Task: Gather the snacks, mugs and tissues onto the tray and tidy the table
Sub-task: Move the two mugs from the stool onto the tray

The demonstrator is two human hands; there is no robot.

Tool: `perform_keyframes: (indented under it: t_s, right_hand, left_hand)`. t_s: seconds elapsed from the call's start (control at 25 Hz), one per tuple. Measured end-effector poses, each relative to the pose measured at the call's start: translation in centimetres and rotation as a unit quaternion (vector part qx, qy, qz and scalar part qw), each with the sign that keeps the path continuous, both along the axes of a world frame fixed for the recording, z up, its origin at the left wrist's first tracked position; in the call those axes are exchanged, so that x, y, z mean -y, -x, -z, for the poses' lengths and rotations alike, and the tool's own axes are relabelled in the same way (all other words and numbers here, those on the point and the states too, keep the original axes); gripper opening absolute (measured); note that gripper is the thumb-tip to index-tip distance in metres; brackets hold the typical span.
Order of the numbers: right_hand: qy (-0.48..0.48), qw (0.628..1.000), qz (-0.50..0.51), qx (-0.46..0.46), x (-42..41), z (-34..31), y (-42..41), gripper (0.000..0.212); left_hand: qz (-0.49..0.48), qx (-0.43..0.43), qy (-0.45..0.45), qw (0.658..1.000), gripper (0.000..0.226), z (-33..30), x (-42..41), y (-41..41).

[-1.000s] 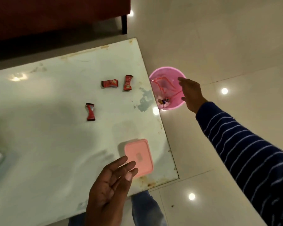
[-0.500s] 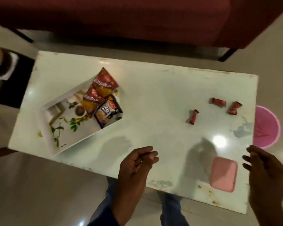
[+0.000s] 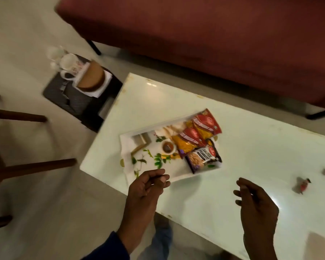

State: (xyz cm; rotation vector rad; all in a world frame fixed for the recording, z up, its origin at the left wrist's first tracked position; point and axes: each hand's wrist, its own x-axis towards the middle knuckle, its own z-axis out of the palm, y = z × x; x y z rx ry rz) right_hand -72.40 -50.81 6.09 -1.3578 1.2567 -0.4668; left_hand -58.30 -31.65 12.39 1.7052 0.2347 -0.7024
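Note:
A white tray (image 3: pixel 127 151) with a leaf print lies on the left part of the pale table (image 3: pixel 251 151). In the tray lie three snack packets (image 3: pixel 197 139), red, yellow and dark. My left hand (image 3: pixel 148 186) hovers at the tray's near edge, fingers loosely curled, holding nothing. My right hand (image 3: pixel 255 205) hangs above the table to the right, fingers apart, empty. Two small red wrapped candies (image 3: pixel 303 184) lie at the right, one cut by the frame edge. White mugs (image 3: pixel 69 62) stand on a low dark stand (image 3: pixel 73 94) left of the table.
A dark red sofa (image 3: pixel 214 34) runs behind the table. Wooden chair legs (image 3: pixel 32 166) reach in from the left. A pink lid (image 3: pixel 321 244) lies at the table's near right corner. A tan round container (image 3: pixel 91 77) stands beside the mugs.
The view swung left from the pink bin to the tray and the mugs. My right hand came back from the bin to above the table; my left hand moved towards the tray's near edge.

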Motion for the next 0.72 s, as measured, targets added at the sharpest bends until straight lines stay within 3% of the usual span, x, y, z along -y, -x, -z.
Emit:
perform_keyframes:
  t_s: [0.12,0.32,0.48,0.72]
  right_hand:
    - [-0.016,0.999,-0.043,0.001,-4.2,-0.6,-4.4,0.036]
    - [-0.029,0.993,-0.107,-0.034,-7.0,-0.4,-7.1,0.031]
    - [-0.038,0.986,-0.155,-0.051,-6.3,0.0,-8.2,0.030]
    - [-0.040,0.984,-0.166,-0.057,-5.0,-0.9,-10.3,0.031]
  left_hand:
    - [-0.017,0.038,-0.005,0.999,0.017,-1.2,-3.5,-4.3]
    - [-0.052,0.043,-0.016,0.998,0.036,-1.1,-6.5,-6.3]
    - [-0.090,0.023,-0.054,0.994,0.016,0.5,-7.2,-5.8]
    - [-0.150,0.012,-0.072,0.986,0.015,1.0,-9.0,-7.9]
